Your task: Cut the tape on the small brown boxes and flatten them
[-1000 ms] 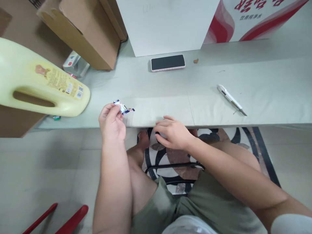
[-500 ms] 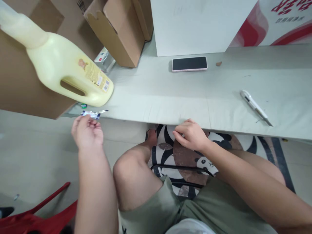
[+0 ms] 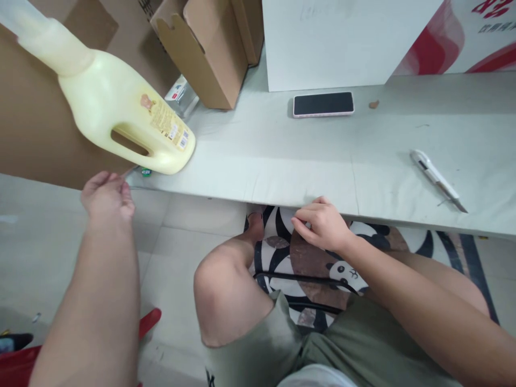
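My left hand (image 3: 108, 199) is beyond the table's left end, beside a large brown cardboard box (image 3: 52, 145). Its fingers are curled together, and whatever is in them is hidden. Close to it on the table corner lies a small green piece (image 3: 145, 172), below a pale yellow jug-like bottle with a handle (image 3: 133, 115). My right hand (image 3: 321, 224) rests at the table's front edge with its fingers curled in. Nothing shows between them.
On the pale cloth-covered table (image 3: 274, 156) lie a phone (image 3: 323, 104), a brown scrap (image 3: 374, 104) and a white utility knife (image 3: 437, 180), blade out. Behind stand a white box (image 3: 326, 43), an open cardboard box (image 3: 205, 59) and a clear container (image 3: 182, 97). Something red (image 3: 150, 322) is at lower left.
My left hand has moved left, off the table edge. The small blue-and-white wrapper seen at its fingertips is no longer visible. My right hand stays put; the view has shifted slightly.
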{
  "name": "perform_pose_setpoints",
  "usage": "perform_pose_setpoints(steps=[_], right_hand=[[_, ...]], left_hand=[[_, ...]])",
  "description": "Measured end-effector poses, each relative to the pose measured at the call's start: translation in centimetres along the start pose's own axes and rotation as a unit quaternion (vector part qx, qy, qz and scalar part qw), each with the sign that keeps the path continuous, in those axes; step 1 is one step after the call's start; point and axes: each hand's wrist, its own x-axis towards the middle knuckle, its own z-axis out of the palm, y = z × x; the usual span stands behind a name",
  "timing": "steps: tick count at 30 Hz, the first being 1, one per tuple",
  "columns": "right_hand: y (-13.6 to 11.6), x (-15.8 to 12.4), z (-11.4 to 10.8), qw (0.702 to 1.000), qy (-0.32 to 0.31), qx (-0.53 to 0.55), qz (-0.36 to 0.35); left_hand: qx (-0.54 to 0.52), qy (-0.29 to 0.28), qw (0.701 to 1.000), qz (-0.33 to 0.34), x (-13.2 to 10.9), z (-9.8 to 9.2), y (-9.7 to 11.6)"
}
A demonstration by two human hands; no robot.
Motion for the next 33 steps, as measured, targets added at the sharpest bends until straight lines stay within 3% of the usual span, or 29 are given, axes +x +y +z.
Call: perform_pose_setpoints(steps=[4, 7, 9, 11, 14, 17, 20, 24, 27, 30, 33], right_hand=[[-0.2, 0.2, -0.1, 1.000, 0.001, 0.002, 0.007], [-0.3, 0.3, -0.2, 1.000, -0.008, 0.010, 0.009], [-0.3, 0.3, -0.2, 1.000, -0.009, 0.018, 0.009], [-0.2, 0.2, -0.2, 1.000, -0.003, 0.025, 0.008], [0.0, -0.1, -0.4, 0.999, 0.013, 0.035, 0.003], [0.5, -0.5, -0.8, 0.998, 0.038, 0.040, 0.003], [1.3, -0.9, -1.2, 0.996, 0.071, 0.049, 0.016], [2.3, -1.2, -1.7, 0.984, 0.151, 0.079, 0.048], [2.6, -1.2, -1.8, 0.973, 0.200, 0.085, 0.081], [2.6, -1.0, -1.7, 0.965, 0.216, 0.083, 0.121], [2.6, -1.0, -1.4, 0.961, 0.213, 0.093, 0.151]], left_hand=[[-0.036, 0.079, 0.996, -0.008, -4.8, 2.2, 1.3], [-0.022, -0.023, 0.999, -0.011, -10.7, 5.8, 2.5], [0.003, -0.141, 0.989, -0.035, -14.4, 9.2, 3.6], [-0.011, -0.196, 0.980, -0.015, -17.1, 13.1, 4.6], [-0.062, -0.268, 0.960, -0.059, -19.4, 19.1, 5.4], [-0.105, -0.311, 0.943, -0.055, -20.6, 23.2, 4.8], [-0.070, -0.314, 0.945, -0.052, -21.0, 24.7, 3.5], [-0.043, -0.311, 0.943, -0.114, -20.8, 25.0, 2.6], [-0.033, -0.326, 0.942, -0.071, -20.3, 25.5, 2.6], [-0.018, -0.326, 0.945, -0.026, -19.9, 26.3, 2.6], [-0.031, -0.342, 0.937, -0.068, -19.6, 26.6, 2.7]])
